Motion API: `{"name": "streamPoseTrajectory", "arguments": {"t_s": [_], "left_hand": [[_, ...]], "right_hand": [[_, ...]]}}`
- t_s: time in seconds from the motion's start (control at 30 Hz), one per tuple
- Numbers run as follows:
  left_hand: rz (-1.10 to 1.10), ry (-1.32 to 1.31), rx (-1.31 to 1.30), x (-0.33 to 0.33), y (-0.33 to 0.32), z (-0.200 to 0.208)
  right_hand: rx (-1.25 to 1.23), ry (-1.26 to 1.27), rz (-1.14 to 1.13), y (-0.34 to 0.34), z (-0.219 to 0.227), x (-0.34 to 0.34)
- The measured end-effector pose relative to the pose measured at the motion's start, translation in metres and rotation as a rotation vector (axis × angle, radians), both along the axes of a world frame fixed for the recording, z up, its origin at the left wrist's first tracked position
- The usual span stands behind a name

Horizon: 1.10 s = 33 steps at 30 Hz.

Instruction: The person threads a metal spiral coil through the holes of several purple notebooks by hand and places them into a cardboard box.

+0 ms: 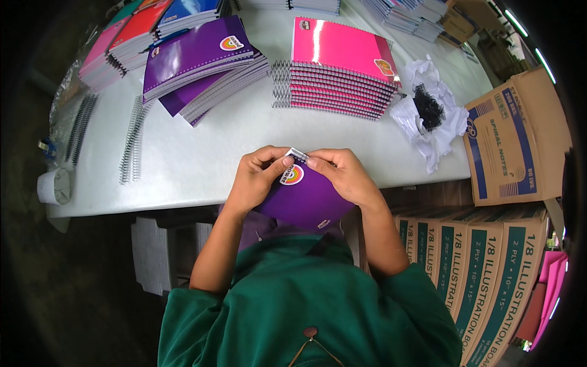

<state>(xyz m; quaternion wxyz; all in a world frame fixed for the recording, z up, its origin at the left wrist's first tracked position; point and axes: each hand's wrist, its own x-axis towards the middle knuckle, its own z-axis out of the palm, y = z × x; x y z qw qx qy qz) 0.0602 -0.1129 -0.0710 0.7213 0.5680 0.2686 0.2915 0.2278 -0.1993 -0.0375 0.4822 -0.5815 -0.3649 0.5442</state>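
A purple notebook [299, 199] with a rainbow sticker is tilted in front of my body, just off the table's near edge. My left hand [260, 177] is closed on its top left side, thumb over the cover beside the sticker. My right hand [345, 174] pinches the same top edge from the other side. Between the two thumbs, a white corner and a short stretch of punched holes or coil show; the fingers hide the details there. Beyond my hands, a stack of pink notebooks [342, 52] has loose coil ends sticking out at its left.
Purple notebooks [195, 55] lie fanned at the left of the table [244, 140]. Loose spiral coils [130, 147] and a white roll [55, 186] are farther left. Crumpled paper holds black coils [428, 109] at the right, near a cardboard box [504, 144]. Large cartons [477, 263] stand beside my right arm.
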Motion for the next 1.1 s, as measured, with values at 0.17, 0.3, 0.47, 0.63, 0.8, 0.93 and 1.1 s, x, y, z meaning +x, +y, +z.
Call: {"name": "streamPoseTrajectory", "arguments": {"t_s": [0.17, 0.3, 0.47, 0.63, 0.8, 0.93, 1.1], "left_hand": [[-0.022, -0.002, 0.003, 0.0, 0.002, 0.002], [-0.038, -0.072, -0.071, -0.002, 0.004, 0.001], [-0.085, -0.078, -0.067, -0.006, 0.006, 0.002], [-0.12, -0.083, -0.059, -0.007, 0.005, -0.002], [-0.114, -0.083, 0.087, -0.011, 0.009, -0.004], [-0.089, -0.077, 0.09, -0.014, 0.007, -0.005], [-0.034, -0.068, 0.086, -0.011, 0.002, 0.001]], "right_hand": [[0.193, -0.188, -0.183, -0.007, -0.009, -0.01], [0.171, -0.088, -0.216, -0.009, -0.008, -0.011], [0.042, -0.277, 0.143, -0.009, 0.0, -0.009], [0.187, -0.275, 0.056, -0.008, -0.007, -0.025], [0.229, -0.338, 0.067, -0.013, -0.002, -0.023], [0.076, -0.422, 0.367, -0.003, 0.01, -0.024], [0.241, -0.424, -0.098, -0.011, -0.003, -0.029]]}}
